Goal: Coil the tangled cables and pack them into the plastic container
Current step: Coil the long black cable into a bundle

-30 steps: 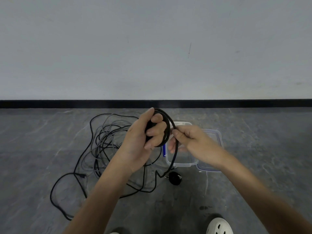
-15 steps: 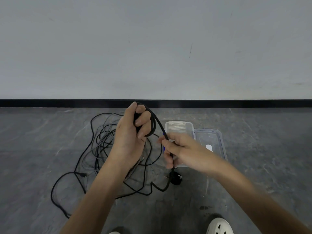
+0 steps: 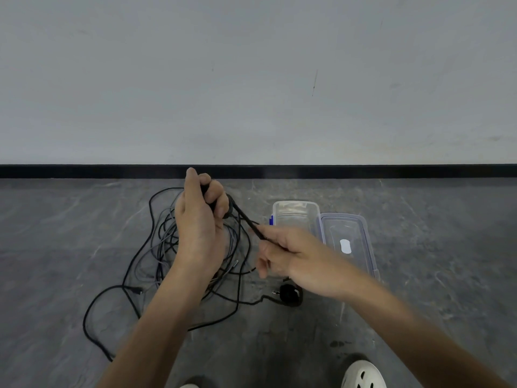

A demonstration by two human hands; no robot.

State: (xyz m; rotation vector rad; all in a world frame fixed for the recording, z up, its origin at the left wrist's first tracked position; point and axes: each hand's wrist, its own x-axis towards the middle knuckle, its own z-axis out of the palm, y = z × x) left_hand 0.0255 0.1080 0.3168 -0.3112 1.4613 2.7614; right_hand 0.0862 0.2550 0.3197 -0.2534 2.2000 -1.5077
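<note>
Now the left hand (image 3: pixel 201 219) grips a small coil of black cable (image 3: pixel 246 219), fingers curled round it; the right hand (image 3: pixel 291 256) pinches the same cable lower down. Between the 2 hands it runs taut, slanting down-right. The open plastic container (image 3: pixel 296 202) sits on the floor just beyond the right hand, the nearer one.

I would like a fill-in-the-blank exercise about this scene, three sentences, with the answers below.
1. The left hand grips coils of a thick black cable, and the right hand pinches the same ___.
2. The clear plastic lid with a white label lies to the ___ of the open clear plastic container.
3. A round black plug lies on the grey ___.
Missing words: cable; right; floor.
</note>
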